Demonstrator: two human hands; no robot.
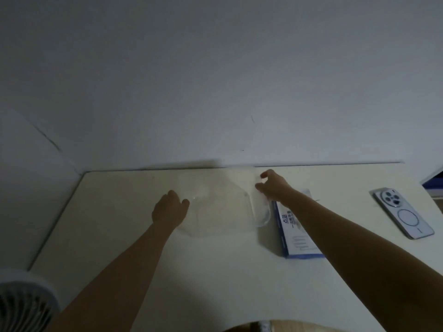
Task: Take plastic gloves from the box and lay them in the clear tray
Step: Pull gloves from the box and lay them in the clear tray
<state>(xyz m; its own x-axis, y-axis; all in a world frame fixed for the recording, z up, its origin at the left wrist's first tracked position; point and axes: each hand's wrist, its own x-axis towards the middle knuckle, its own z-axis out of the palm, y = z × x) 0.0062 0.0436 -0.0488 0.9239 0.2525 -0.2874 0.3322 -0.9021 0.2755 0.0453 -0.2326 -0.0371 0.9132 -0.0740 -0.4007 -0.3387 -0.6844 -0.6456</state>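
**Spreading a glove over the tray**

My right hand (269,185) is at the far right corner of the clear tray (263,218), thumb and forefinger curved toward each other. They seem to pinch the edge of a plastic glove (215,207), though the film is so thin and the light so dim that I say this with caution. My left hand (170,209) is at the tray's left side, back up and fingers curled under. I cannot tell whether they grip the film or only rest there.

I judge the hands are set wide apart so the glove goes down flat over the tray, not bunched. The glove box (299,236) lies just right of the tray, under my right forearm and within easy reach for the next pull. A phone (405,212) lies well right of the tray, beyond the box.
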